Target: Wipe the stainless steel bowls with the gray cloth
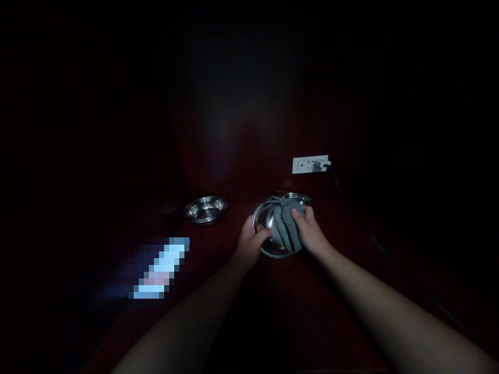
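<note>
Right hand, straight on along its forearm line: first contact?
The gray cloth, already in the right hand's grip. Next in line looks like the steel bowl held by the left hand; the cloth hides whether any right fingers touch it now.

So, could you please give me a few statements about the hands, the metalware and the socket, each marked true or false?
1. The left hand grips a metal bowl. True.
2. The right hand is empty. False: the right hand holds a cloth against the metal bowl.
3. A metal dish stands left of the metal bowl. True.
4. The white wall socket has nothing plugged in. False: a plug sits at its right end.
</note>
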The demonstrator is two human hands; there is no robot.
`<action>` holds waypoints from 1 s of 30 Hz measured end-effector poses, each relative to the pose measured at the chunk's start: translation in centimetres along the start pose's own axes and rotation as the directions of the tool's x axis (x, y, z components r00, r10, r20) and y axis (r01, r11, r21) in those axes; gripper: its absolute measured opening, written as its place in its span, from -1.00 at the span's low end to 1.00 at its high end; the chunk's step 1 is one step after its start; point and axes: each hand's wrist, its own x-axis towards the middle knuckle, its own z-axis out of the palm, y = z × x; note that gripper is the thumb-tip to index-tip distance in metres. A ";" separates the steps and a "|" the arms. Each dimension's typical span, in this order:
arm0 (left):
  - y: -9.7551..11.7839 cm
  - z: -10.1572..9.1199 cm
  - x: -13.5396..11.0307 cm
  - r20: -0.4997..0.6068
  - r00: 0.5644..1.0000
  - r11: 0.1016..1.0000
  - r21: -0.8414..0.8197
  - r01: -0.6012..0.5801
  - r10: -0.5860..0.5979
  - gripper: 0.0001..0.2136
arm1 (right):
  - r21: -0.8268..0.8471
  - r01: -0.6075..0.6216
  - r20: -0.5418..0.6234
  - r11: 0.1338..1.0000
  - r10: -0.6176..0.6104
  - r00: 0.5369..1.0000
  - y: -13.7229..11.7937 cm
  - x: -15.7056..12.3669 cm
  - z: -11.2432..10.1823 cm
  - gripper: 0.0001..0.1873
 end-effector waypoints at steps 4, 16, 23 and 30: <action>-0.3 -0.1 0.1 -0.028 1.000 1.000 0.025 -0.005 0.005 -0.70 | -0.024 0.006 -0.009 1.000 -0.006 1.000 -0.1 -0.1 0.0 -0.53; -0.7 -0.3 0.1 -0.042 0.999 1.000 0.022 0.009 -0.008 -0.72 | 0.015 0.040 0.022 0.999 -0.040 0.999 0.2 0.2 0.1 -0.58; -0.5 -0.2 0.2 -0.063 0.997 0.999 0.038 0.036 -0.033 -0.72 | 0.040 0.061 0.044 0.997 -0.063 0.997 0.2 0.2 0.1 -0.59; -0.8 -0.4 0.3 -0.062 0.998 0.998 0.046 0.030 -0.027 -0.71 | -0.004 0.066 0.067 0.998 -0.066 0.996 -0.1 0.1 0.0 -0.59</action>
